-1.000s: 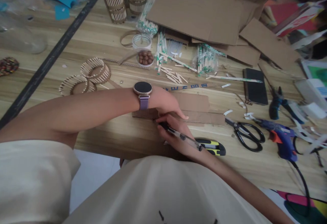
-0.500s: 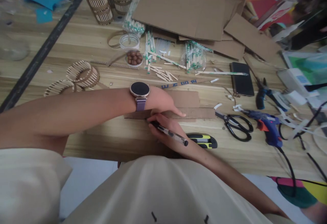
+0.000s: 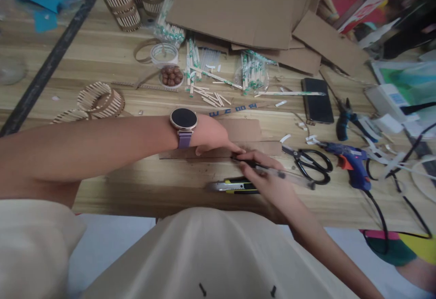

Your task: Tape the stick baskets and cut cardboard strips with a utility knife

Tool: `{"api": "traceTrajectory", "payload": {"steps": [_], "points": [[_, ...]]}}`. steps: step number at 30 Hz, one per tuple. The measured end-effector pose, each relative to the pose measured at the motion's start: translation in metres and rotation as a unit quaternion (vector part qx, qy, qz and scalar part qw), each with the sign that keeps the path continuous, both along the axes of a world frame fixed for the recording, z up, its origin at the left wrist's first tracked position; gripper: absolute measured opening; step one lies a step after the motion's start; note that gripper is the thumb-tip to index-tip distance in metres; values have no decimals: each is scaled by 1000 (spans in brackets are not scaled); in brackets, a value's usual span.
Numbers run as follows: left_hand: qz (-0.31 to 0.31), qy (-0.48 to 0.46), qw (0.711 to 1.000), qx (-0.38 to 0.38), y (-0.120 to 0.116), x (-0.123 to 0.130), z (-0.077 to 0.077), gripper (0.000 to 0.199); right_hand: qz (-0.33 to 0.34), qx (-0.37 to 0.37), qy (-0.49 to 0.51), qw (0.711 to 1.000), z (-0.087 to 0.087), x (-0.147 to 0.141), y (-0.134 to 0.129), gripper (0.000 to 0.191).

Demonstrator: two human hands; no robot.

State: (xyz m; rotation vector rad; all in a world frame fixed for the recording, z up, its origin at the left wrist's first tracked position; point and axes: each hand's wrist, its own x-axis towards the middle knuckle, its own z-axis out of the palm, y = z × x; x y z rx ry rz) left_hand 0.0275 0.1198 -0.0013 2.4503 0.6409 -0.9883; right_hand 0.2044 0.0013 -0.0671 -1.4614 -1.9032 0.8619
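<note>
With its fingers stretched out, my left hand (image 3: 215, 134) rests flat on a long cardboard strip (image 3: 269, 148); a round watch sits on that wrist. Part of the strip is hidden beneath the hand and forearm. My right hand (image 3: 272, 184) grips a clear-barrelled pen (image 3: 296, 178), whose tip is at the strip's near edge, close to my left fingertip. A second cardboard piece (image 3: 243, 130) lies just behind the strip. Below the pen is a black and yellow utility knife (image 3: 235, 185), partly covered by the right hand.
Scissors (image 3: 316, 166), a glue gun (image 3: 357, 162), pliers (image 3: 344, 119) and a phone (image 3: 316, 101) lie to the right. Behind are short sticks (image 3: 214, 97), a bowl of brown balls (image 3: 171, 77), tape (image 3: 164, 53) and stacked cardboard (image 3: 235, 10). Stick rings (image 3: 102, 100) stand left.
My right hand has slid right along the strip's near edge with the pen, uncovering the utility knife's blade end. The left hand stays pressed on the strip. The view has shifted slightly.
</note>
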Motion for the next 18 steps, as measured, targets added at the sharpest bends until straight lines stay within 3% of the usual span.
{"api": "traceTrajectory", "payload": {"steps": [5, 8, 11, 13, 16, 18], "points": [[-17, 13, 999, 28, -3, 2, 6, 120, -130, 24, -78, 988, 3, 65, -8, 10], [-37, 6, 999, 37, -1, 2, 0, 122, -175, 58, -100, 978, 14, 80, -13, 8], [-54, 15, 998, 32, 2, 2, -3, 122, -155, 71, -81, 982, 25, 60, -17, 6], [-60, 21, 997, 32, 3, 1, -4, 122, -101, 64, -50, 992, 26, 31, -18, 7], [-58, 2, 998, 28, 3, -2, -8, 119, 0, 38, -10, 999, 17, -18, -12, 7], [-3, -68, 997, 25, 4, -5, -14, 102, 54, 26, 19, 998, 6, -44, -5, 7]]}}
